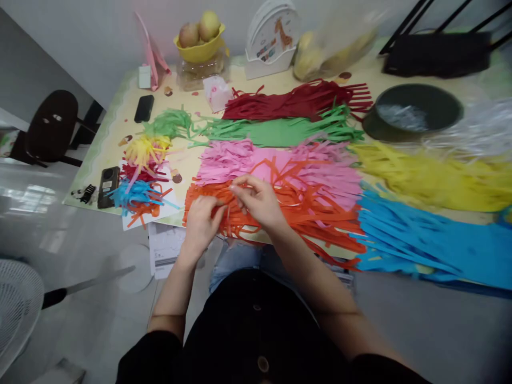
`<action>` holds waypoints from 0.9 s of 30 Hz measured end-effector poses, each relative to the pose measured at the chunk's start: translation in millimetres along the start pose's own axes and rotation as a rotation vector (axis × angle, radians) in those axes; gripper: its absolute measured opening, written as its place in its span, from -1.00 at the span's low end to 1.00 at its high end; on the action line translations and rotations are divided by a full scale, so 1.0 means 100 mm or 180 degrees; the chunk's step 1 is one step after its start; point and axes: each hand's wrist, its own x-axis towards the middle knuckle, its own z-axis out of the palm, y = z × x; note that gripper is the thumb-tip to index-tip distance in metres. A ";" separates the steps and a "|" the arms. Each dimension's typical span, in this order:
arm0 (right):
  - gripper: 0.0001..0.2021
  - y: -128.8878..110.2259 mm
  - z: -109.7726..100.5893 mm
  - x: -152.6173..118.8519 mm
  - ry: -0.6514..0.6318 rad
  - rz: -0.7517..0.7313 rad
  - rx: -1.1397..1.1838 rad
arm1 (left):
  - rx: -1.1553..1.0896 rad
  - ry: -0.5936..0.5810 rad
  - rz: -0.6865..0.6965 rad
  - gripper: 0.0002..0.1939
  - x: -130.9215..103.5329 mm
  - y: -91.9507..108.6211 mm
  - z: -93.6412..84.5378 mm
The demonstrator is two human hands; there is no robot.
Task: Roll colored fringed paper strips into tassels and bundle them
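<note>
Over the orange fringed paper (320, 218) at the table's front edge, my left hand (205, 220) is closed, thumb and forefinger pinched on something too thin to make out. My right hand (256, 198) is beside it, its fingers pinched together too; what they hold is too small to tell. Behind lie pink (272, 165), green (276, 132) and dark red (280, 106) fringed strips. Yellow (444, 178) and blue (432, 240) fringed paper spreads to the right. Small bunches of cut strips, among them a blue one (138, 196), lie at the left.
A dark round bowl (416, 109) with clear bits inside stands at the back right. Along the wall are a yellow fruit bowl (200, 50), a white plate holder (271, 65) and a black rack (438, 53). Two phone-like devices (144, 109) (108, 186) lie left. A fan (18, 314) stands lower left.
</note>
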 end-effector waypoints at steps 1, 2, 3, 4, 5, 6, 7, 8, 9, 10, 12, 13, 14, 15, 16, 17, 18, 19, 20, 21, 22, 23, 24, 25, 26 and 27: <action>-0.61 0.00 0.00 0.00 0.0204 -0.0038 0.0285 | 0.0030 -0.0254 -0.0041 -0.87 0.00 -0.08 -0.03; -0.60 0.00 -0.01 0.01 0.0352 -0.0046 0.0557 | 0.0090 -0.0456 -0.0101 -0.84 0.02 -0.19 -0.09; -0.59 -0.01 -0.02 0.01 0.0440 -0.0040 0.0741 | 0.0218 -0.0584 -0.0194 -0.82 0.03 -0.33 -0.20; -0.57 -0.01 -0.03 0.02 0.0469 -0.0027 0.0818 | 0.0427 -0.0611 -0.0345 -0.79 0.05 -0.48 -0.34; -0.57 -0.01 -0.05 0.02 0.0460 -0.0004 0.0813 | 0.0790 -0.0529 -0.0541 -0.77 0.07 -0.65 -0.50; -0.57 -0.01 -0.06 0.02 0.0436 0.0017 0.0776 | 0.1208 -0.0528 -0.0755 -0.76 0.07 -0.82 -0.67; -0.57 -0.01 -0.07 0.02 0.0418 0.0035 0.0741 | 0.1527 -0.0614 -0.0956 -0.73 0.07 -0.98 -0.84; -0.57 -0.01 -0.08 0.02 0.0413 0.0051 0.0719 | 0.1622 -0.0697 -0.1055 -0.73 0.05 -1.11 -0.97; -0.57 0.00 -0.09 0.02 0.0413 0.0067 0.0713 | 0.1675 -0.0781 -0.1111 -0.73 0.03 -1.23 -1.08; -0.57 0.01 -0.08 0.01 0.0410 0.0083 0.0719 | 0.1663 -0.0838 -0.1129 -0.74 0.00 -1.31 -1.15; -0.58 0.03 -0.07 0.01 0.0404 0.0093 0.0744 | 0.1584 -0.0827 -0.1102 -0.79 -0.05 -1.41 -1.19; -0.58 0.04 -0.07 0.01 0.0392 0.0089 0.0754 | 0.1543 -0.0761 -0.1089 -0.82 -0.06 -1.44 -1.18; -0.59 0.04 -0.07 0.01 0.0375 0.0078 0.0758 | 0.1494 -0.0661 -0.1081 -0.86 -0.06 -1.46 -1.17; -0.61 0.05 -0.07 0.01 0.0366 0.0061 0.0751 | 0.1441 -0.0542 -0.1081 -0.89 -0.05 -1.49 -1.18; -0.61 0.05 -0.07 0.01 0.0357 0.0046 0.0733 | 0.1374 -0.0383 -0.1093 -0.88 -0.03 -1.52 -1.21; -0.61 0.05 -0.08 0.01 0.0348 0.0038 0.0700 | 0.1280 -0.0149 -0.1118 -0.83 0.00 -1.55 -1.27; -0.61 0.04 -0.09 0.01 0.0345 0.0036 0.0652 | 0.1173 0.0140 -0.1153 -0.76 0.04 -1.59 -1.36; -0.61 0.04 -0.10 0.01 0.0346 0.0033 0.0591 | 0.1041 0.0478 -0.1190 -0.70 0.08 -1.62 -1.48; -0.60 0.04 -0.11 0.01 0.0345 0.0027 0.0521 | 0.0884 0.0891 -0.1209 -0.66 0.12 -1.64 -1.61; -0.59 0.03 -0.12 0.01 0.0344 0.0013 0.0445 | 0.0725 0.1340 -0.1205 -0.64 0.16 -1.64 -1.75; -0.59 0.03 -0.12 0.02 0.0344 -0.0011 0.0357 | 0.0593 0.1766 -0.1168 -0.64 0.19 -1.60 -1.87; -0.59 0.02 -0.12 0.02 0.0341 -0.0043 0.0259 | 0.0491 0.2138 -0.1049 -0.66 0.22 -1.53 -1.97; -0.59 0.02 -0.12 0.02 0.0333 -0.0081 0.0156 | 0.0388 0.2405 -0.0865 -0.69 0.24 -1.42 -2.04; -0.58 0.01 -0.12 0.02 0.0319 -0.0120 0.0049 | 0.0273 0.2598 -0.0649 -0.71 0.26 -1.28 -2.06; -0.58 -0.01 -0.11 0.02 0.0304 -0.0158 -0.0057 | 0.0119 0.2638 -0.0382 -0.73 0.27 -1.10 -2.02; -0.59 -0.03 -0.09 0.00 0.0294 -0.0203 -0.0159 | -0.0106 0.2479 -0.0227 -0.76 0.29 -0.92 -1.93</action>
